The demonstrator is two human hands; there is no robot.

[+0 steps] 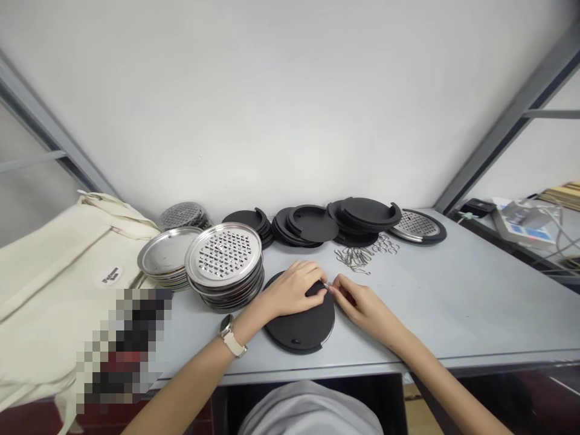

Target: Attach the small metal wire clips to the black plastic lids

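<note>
A black round cover lies on the table in front of me, with a bright metal rim showing along its right side and a small slot near its front. My left hand rests over the cover's top, its thumb and fingers closed around the far right edge. Against that same edge, my right hand pinches a small metal hook; the fingertips partly hide it. Behind the hands lie several loose metal hooks and a few metal rings.
Left of the cover stands a stack of perforated metal grater discs, beside plain metal discs. Black covers are piled along the wall. An assembled grater disc leans at the back right. A cream cloth bag covers the left end.
</note>
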